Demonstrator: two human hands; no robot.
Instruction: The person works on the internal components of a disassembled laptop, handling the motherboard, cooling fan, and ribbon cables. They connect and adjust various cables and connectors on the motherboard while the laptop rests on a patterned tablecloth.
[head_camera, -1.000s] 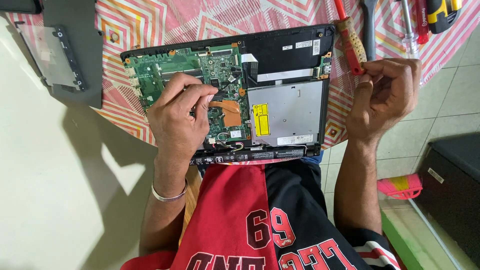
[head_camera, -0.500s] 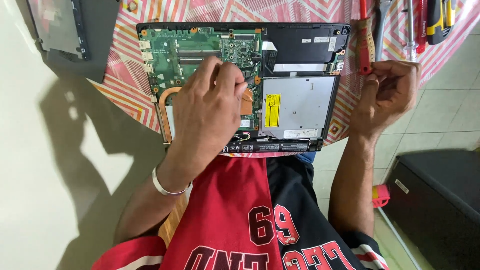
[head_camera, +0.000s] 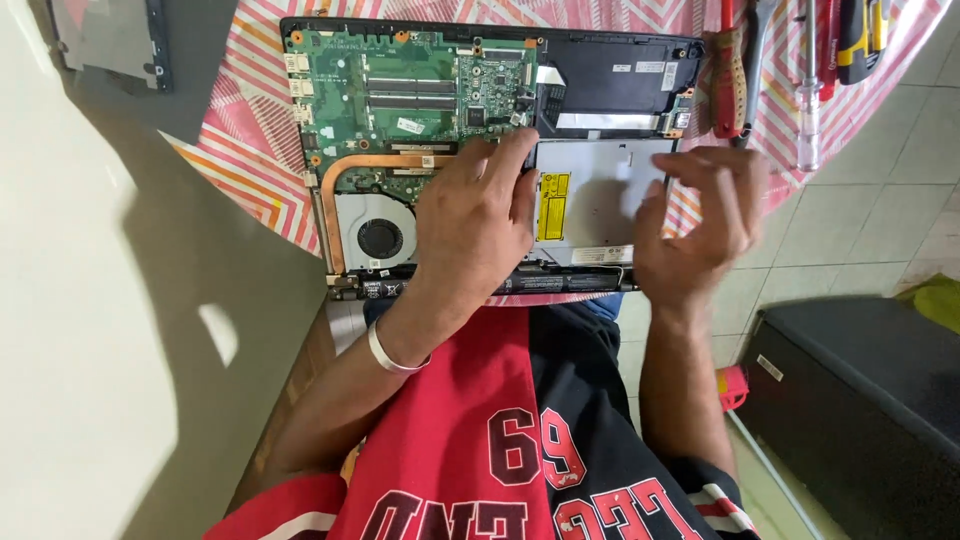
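Observation:
An opened laptop (head_camera: 610, 60) lies bottom-up on a small table, showing its green motherboard (head_camera: 400, 90), a copper heat pipe, a round cooling fan (head_camera: 378, 238) and a silver optical drive (head_camera: 595, 205). My left hand (head_camera: 470, 215) rests on the board beside the drive, fingers pressing at the drive's left edge. My right hand (head_camera: 705, 225) hovers with fingers spread at the drive's right edge, holding nothing. A red-handled screwdriver (head_camera: 728, 70) lies on the cloth just right of the laptop.
A red and white zigzag cloth (head_camera: 250, 170) covers the table. More screwdrivers and tools (head_camera: 830, 60) lie at the top right. The removed laptop cover (head_camera: 110, 40) sits at the top left. A black case (head_camera: 860, 400) stands on the tiled floor at right.
My right hand has set down the red-handled screwdriver and moved to the drive's right edge with fingers spread. My left hand slid right along the board to the drive's left edge.

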